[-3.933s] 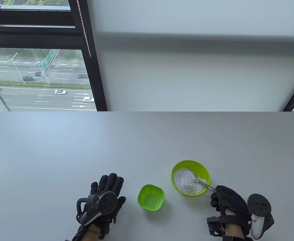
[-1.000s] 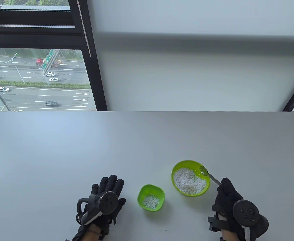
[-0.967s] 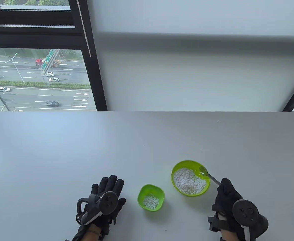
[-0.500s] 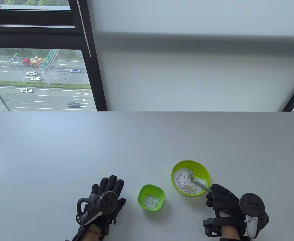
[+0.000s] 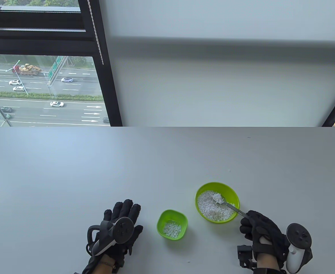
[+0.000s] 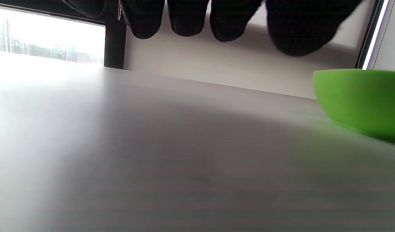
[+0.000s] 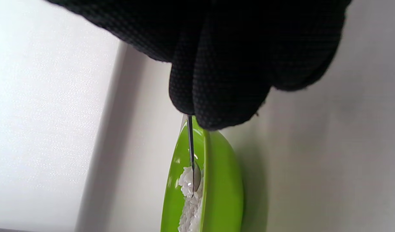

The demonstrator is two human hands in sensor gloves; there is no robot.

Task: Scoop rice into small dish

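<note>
Right hand [image 5: 260,229] pinches the spoon [image 5: 227,204] by its handle end, heaped with rice [image 5: 217,197] over the bowl [image 5: 233,191], lower right. Loose grains spill easily; keep it level. Left hand [image 5: 120,225] lies flat, holding nothing, on the worktop [image 5: 70,177].

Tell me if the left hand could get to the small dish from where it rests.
Probably yes. The left hand rests flat on the table, holding nothing, and the small dish sits just to its right with only bare tabletop between them.

Left hand [image 5: 121,225] flat, fingers spread; right hand [image 5: 260,231] curled in a closed grip
</note>
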